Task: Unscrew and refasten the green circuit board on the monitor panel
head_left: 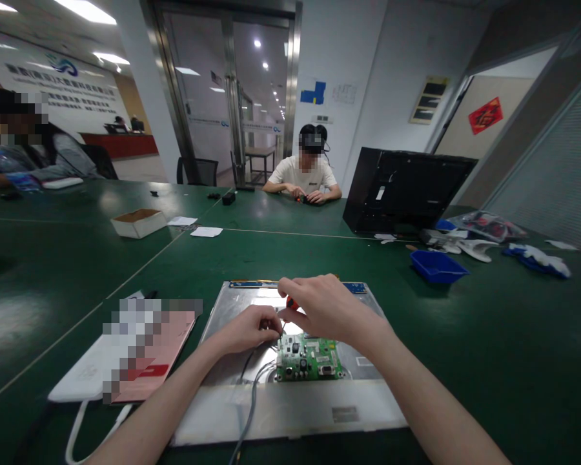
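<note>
Where a rectangular board (308,359) tops shiny metal (290,405), the right hand (322,309) grips a screwdriver (291,302); the left hand (252,328) pinches I can't tell what.

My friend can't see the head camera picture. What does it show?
A person's right hand holds a red-and-black tool, perhaps a screwdriver, with their left hand close beside it, at a green circuit board on a silver panel. Across the green table sits another person, with a big black display farther right.
</note>
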Action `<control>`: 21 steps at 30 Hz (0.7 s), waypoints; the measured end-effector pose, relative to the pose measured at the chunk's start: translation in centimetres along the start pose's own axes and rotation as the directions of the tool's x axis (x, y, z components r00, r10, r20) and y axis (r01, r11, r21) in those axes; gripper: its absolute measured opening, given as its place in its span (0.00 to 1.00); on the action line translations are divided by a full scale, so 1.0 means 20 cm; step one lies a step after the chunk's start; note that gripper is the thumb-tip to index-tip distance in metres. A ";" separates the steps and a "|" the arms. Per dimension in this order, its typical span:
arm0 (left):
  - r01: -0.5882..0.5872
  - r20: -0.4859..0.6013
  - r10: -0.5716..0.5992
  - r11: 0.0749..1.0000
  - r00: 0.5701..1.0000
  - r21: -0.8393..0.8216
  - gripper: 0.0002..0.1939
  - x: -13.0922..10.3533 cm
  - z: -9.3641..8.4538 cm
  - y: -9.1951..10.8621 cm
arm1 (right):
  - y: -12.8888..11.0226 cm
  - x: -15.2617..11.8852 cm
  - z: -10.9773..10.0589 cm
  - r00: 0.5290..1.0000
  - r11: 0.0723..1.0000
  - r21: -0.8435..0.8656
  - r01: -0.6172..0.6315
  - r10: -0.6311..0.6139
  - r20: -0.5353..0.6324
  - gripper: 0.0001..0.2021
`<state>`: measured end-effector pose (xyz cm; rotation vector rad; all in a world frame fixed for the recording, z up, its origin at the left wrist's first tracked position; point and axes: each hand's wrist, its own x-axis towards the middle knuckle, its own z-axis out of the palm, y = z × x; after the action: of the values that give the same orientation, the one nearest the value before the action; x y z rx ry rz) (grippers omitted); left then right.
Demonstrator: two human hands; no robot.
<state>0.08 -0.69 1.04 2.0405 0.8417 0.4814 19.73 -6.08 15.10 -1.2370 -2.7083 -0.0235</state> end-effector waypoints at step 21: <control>-0.023 -0.021 0.024 1.000 0.999 0.020 0.07 0.00 0.00 0.00 | 0.02 -0.01 0.00 0.999 0.999 0.020 0.051 -0.050 -0.006 0.06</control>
<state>0.02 -0.73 1.02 2.0682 0.8391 0.5108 20.11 -5.99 14.99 -1.1610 -2.7273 -0.0057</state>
